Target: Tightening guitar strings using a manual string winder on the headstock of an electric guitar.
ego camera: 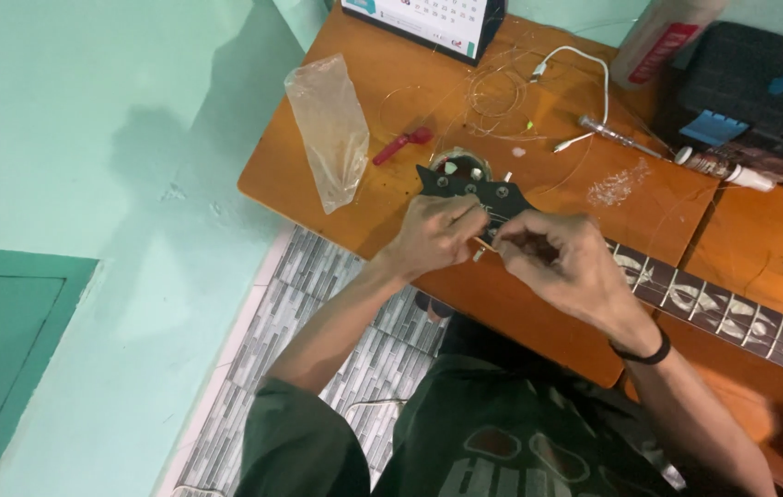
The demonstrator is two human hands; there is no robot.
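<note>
At the near edge of the orange wooden table (pixel 318 198), both hands meet over the black guitar headstock (pixel 472 189). Left hand (pixel 433 235) is closed, fingers curled against the headstock's lower edge beside a tuning peg; whether it pinches a string cannot be told. Right hand (pixel 562 262) is likewise closed, fingertips drawn together just beside the left hand, at the point where the headstock joins the neck; what it pinches is too small to make out. A black band (pixel 642 353) sits on the right wrist. The guitar neck (pixel 732 313), dark with pale inlays, runs from the hands toward the right edge of view, lying across the table

Other items noted on the table: a crumpled clear plastic bag (pixel 329 129) to the left, a small red tool (pixel 402 144) just beyond the headstock, loose coiled guitar strings (pixel 493 97), a white cable (pixel 585 69), a screwdriver with a clear handle (pixel 617 133), and a desk calendar (pixel 428 20) at the far edge. Grey patterned floor tiles (pixel 318 313) show below the table
</note>
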